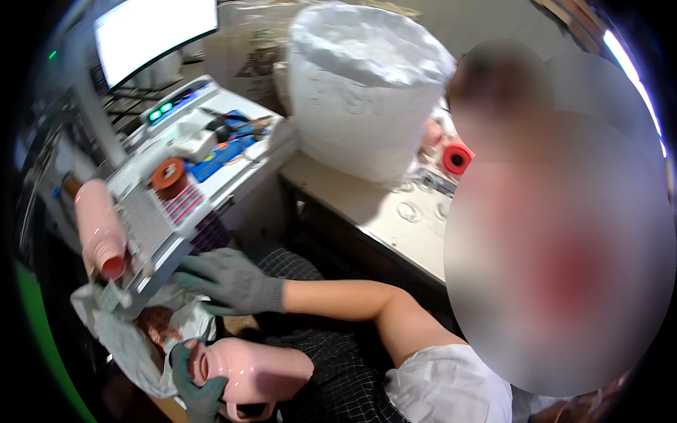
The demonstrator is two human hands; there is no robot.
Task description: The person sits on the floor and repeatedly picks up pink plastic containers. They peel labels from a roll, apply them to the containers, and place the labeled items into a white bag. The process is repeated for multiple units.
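Observation:
My gloved left hand (197, 384) grips a pink bottle (262, 370) near its neck. The bottle lies tilted on its side, mouth toward the left, a loop handle on its lower side. Above it, my gloved right hand (233, 282) reaches to the front edge of a white machine (240, 185); its fingers stretch out and nothing shows in them. A second pink bottle (99, 215) rests at the machine's left side, its open mouth pointing down toward me. Under the machine's edge hangs a pale bag (130, 352) with reddish-brown scraps inside.
A large white sack (363, 106) stands on a bench (402, 229) with clear rings on it. On the machine lie a copper-coloured spool (168, 176), a blue mat (222, 158) and tools. A lit screen (155, 35) stands behind. A blurred person (557, 247) is close at right.

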